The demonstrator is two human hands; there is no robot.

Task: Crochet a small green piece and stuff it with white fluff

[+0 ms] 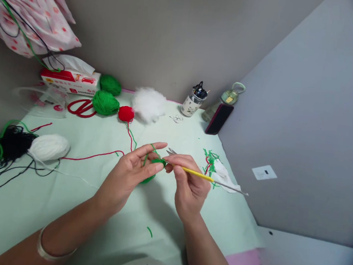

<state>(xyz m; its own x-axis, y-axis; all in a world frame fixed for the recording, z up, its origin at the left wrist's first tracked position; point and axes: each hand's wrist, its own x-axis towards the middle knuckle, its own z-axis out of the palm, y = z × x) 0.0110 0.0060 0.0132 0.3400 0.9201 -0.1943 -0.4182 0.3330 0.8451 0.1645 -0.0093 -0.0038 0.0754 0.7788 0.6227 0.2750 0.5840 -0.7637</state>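
My left hand (132,168) pinches a small piece of green crochet work (158,161) between thumb and fingers, its index finger stretched out with green yarn looped round it. In my right hand (190,188) is a crochet hook (196,173) with a yellow grip, held like a pencil. Its near tip meets the green piece, while the other metal end points to the right. More green work (148,180) shows below my left thumb. Behind my right fingertips lie scissors (171,151), mostly hidden by the hand.
Green yarn balls (106,103), a red ball (126,113) and white stuffing (149,104) lie at the back. White yarn (49,147) and tangled black yarn (14,144) are left. A phone (219,119) leans on a bottle (211,111) at right, behind yarn scraps (211,161).
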